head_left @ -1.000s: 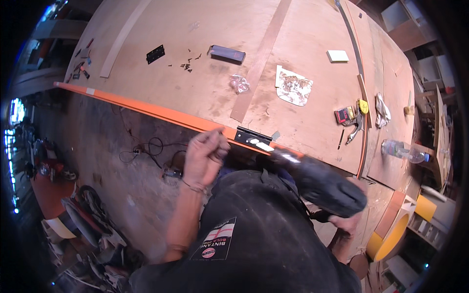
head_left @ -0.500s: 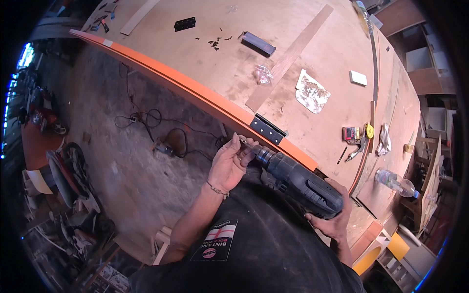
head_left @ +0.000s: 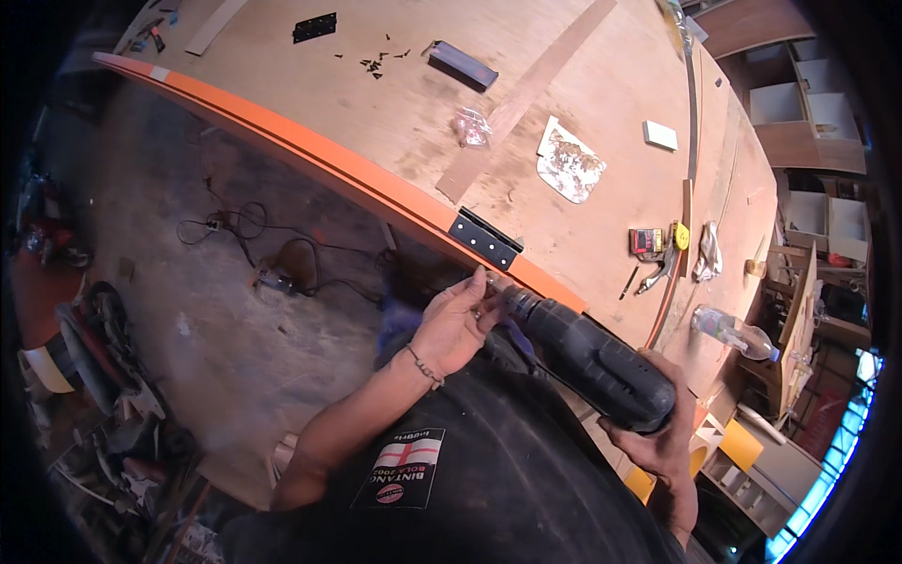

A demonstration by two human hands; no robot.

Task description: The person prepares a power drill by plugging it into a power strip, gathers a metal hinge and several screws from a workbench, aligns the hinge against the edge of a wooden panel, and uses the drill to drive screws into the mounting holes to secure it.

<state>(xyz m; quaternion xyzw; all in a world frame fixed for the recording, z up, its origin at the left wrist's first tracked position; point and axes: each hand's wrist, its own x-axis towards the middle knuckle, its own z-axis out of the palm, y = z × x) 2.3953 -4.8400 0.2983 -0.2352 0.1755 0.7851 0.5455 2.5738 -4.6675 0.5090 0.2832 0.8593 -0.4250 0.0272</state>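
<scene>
A black power drill (head_left: 601,367) lies across my front, nose up and to the left. My right hand (head_left: 662,423) grips its rear end, with much of the palm hidden behind the body. The fingers of my left hand (head_left: 451,329) pinch the bit at the drill's nose; whether a screw is there too, I cannot make out. Just beyond those fingertips, a black hinge (head_left: 486,240) with several light dots along it rests on the edge of an orange board (head_left: 329,169). The drill's nose is close below the hinge, apart from it.
On the wooden worktop (head_left: 376,122) are loose dark screws (head_left: 374,66), another black hinge (head_left: 315,27), a dark box (head_left: 461,67), a stained sheet (head_left: 571,164), a tape measure (head_left: 645,243) and a plastic bottle (head_left: 733,331). Cables (head_left: 249,226) lie on the floor left.
My view has shifted, so the worktop sits further left and higher. Relative to the hinge, both hands and the drill have moved right, bringing the left fingertips just below it.
</scene>
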